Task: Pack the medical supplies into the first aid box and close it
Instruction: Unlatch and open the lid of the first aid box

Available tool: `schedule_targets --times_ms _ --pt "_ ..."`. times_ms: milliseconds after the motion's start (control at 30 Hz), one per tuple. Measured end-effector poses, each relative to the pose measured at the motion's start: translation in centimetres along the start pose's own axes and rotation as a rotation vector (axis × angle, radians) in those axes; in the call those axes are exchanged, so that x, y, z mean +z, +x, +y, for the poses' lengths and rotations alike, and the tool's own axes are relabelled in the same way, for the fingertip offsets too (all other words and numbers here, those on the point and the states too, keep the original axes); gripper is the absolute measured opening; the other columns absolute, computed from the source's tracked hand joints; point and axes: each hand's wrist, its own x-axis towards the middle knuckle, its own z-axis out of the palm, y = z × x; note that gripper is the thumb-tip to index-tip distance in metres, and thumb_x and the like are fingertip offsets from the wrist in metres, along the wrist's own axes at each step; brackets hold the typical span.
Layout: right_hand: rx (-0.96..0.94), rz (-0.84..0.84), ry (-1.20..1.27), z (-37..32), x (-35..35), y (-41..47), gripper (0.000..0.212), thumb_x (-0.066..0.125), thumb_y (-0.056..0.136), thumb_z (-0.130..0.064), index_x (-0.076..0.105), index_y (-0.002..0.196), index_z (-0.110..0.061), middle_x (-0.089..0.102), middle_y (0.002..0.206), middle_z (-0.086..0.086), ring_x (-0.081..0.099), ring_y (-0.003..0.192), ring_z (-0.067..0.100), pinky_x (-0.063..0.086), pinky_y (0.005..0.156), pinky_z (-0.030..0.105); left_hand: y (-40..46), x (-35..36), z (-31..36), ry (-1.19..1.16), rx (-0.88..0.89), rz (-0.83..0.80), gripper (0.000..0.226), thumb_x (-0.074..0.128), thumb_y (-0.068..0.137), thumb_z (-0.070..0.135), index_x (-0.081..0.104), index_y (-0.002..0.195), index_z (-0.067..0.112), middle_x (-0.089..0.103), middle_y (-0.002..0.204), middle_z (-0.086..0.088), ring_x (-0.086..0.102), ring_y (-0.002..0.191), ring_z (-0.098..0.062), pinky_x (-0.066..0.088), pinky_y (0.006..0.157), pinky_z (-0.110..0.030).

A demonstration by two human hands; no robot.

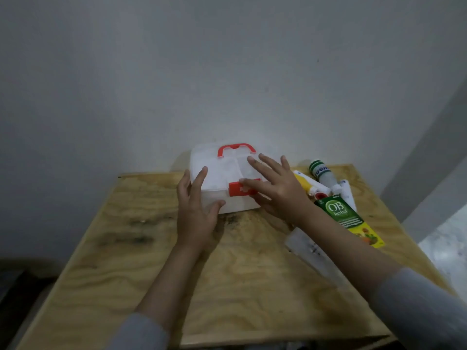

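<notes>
The first aid box [222, 180] stands at the far middle of the plywood counter [151, 261], close to the wall, with its lid down and the red handle [236, 149] folded on top. The supplies are not packed yet: they lie in a group to the right of the box, namely a green carton marked "OB herbal" [348, 221], a yellow and white tube [309, 185], a bottle with a green cap [323, 176] and a clear flat packet [310, 248] nearer to the person.

The left hand [195, 210] touches the left front corner of the box, its fingers [199, 178] spread apart, the thumb pressing on the front wall. The right hand [275, 188] lies flat over the lid, fingers apart, with the fingertips reaching the red latch [237, 190] at the front edge. Neither hand clamps on anything.

The step in hand seems to be the opening of the box. To do it well, the left hand should hold the lower part of the box steady on the counter, because the box looks light and can slide toward the wall. The right thumb should go under the lower edge of the latch and pull it outward, not upward. After the latch is free, the lid should be lifted slowly from the front, with the palm off its top. If the lid swings back quickly, it may hit the wall or tip the box.
</notes>
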Motion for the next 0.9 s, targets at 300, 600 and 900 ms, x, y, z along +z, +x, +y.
schedule_targets --times_ms 300,600,900 --pt "-0.267 0.014 -0.246 1.0 0.2 -0.5 0.047 0.061 0.087 -0.024 0.043 0.128 -0.012 0.057 0.123 0.033 0.054 0.113 0.051 0.05 0.081 0.066 0.2 -0.8 0.5 0.062 -0.041 -0.004 0.072 0.073 0.08 0.025 0.036 0.141 0.036 0.03 0.152 -0.007 0.038 0.134 -0.027 0.05 0.092 -0.038" --pt "-0.431 -0.061 -0.371 2.5 -0.2 0.2 0.059 0.065 0.085 -0.031 0.036 0.132 -0.01 0.058 0.122 0.032 0.059 0.108 0.049 0.056 0.074 0.055 -0.1 -0.5 0.1 0.102 -0.021 0.007 0.073 0.073 0.08 0.028 0.033 0.141 0.035 0.031 0.151 -0.008 0.043 0.13 -0.029 0.052 0.087 -0.037" --pt "0.073 0.057 -0.01 -1.3 -0.6 -0.7 0.039 0.073 0.077 -0.025 0.061 0.111 -0.01 0.058 0.126 0.027 0.054 0.118 0.044 0.049 0.09 0.06 -0.2 -0.5 0.0 0.094 0.011 -0.003 0.077 0.073 0.08 0.026 0.025 0.136 0.045 0.031 0.15 -0.008 0.047 0.126 -0.029 0.051 0.084 -0.033"
